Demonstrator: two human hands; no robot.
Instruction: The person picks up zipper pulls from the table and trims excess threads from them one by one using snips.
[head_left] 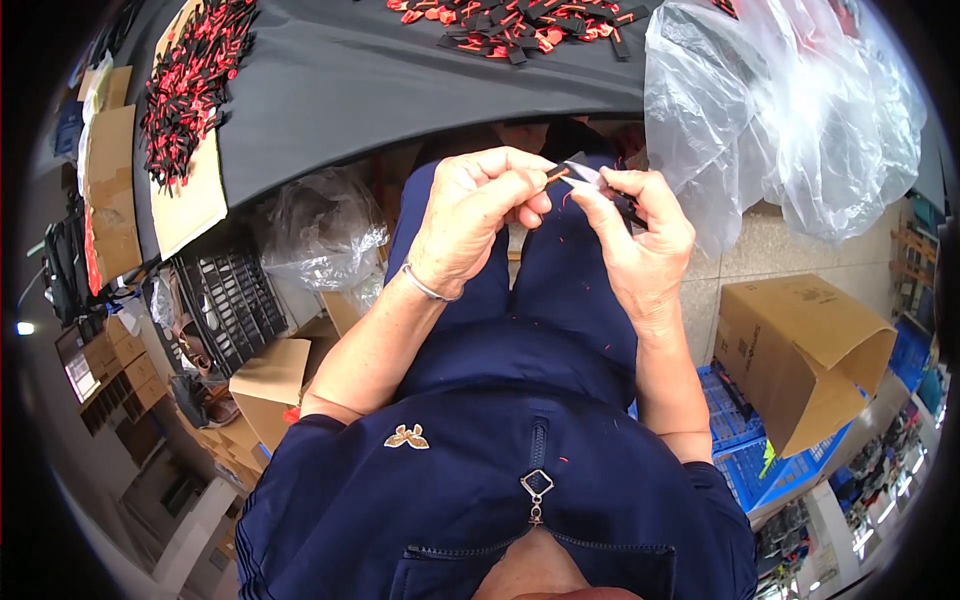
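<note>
1. Black and red, a small strip piece [556, 174] sits pinched in the left hand [470, 215], held above the lap just under the table edge.
2. The right hand [635, 225] grips small metal snips [590, 176], whose tip meets the strip piece; the two hands are close together.
3. A silver bangle [428, 288] circles the left wrist.
4. More black-and-red pieces [515, 25] lie heaped on the dark cloth table [370, 70].
5. A clear plastic bag [780, 110] hangs at the right, above a cardboard box [800, 345].
</note>
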